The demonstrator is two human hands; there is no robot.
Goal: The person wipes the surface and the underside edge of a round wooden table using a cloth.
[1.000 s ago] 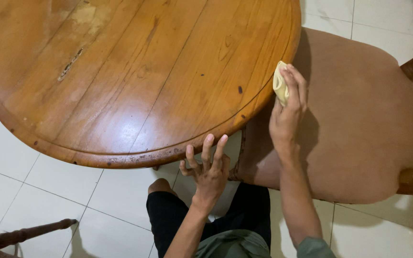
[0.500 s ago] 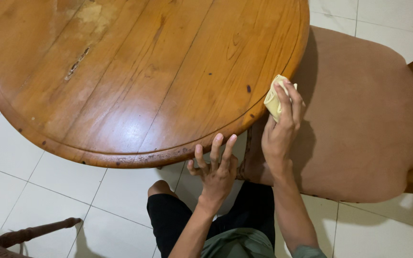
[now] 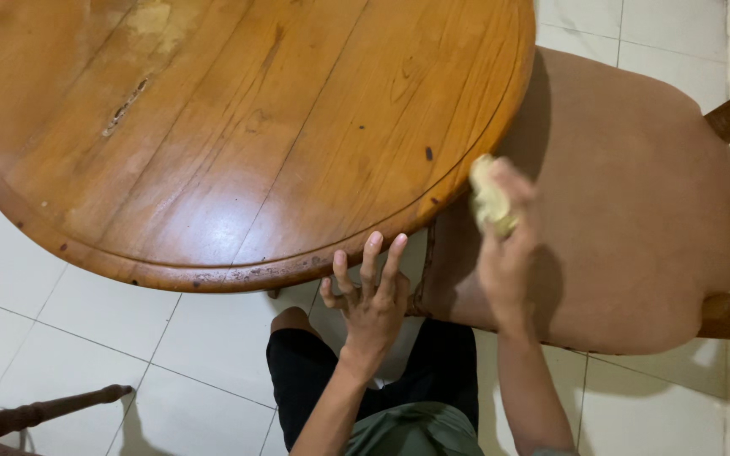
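At the table (image 3: 238,127) edge, cloth (image 3: 489,201) in right hand (image 3: 504,245).

White floor tiles (image 3: 86,338), perhaps another chair (image 3: 35,415)

A: I see a round glossy wooden table (image 3: 238,127) from above, worn patch near the top. Right hand (image 3: 504,245), blurred, grips a pale yellow cloth (image 3: 490,203) at the table's edge.

B: Left hand (image 3: 372,300)?

A: Fingers spread, tips on the rim. Brown padded chair seat (image 3: 644,219) beside; white tiled floor (image 3: 69,338) below.
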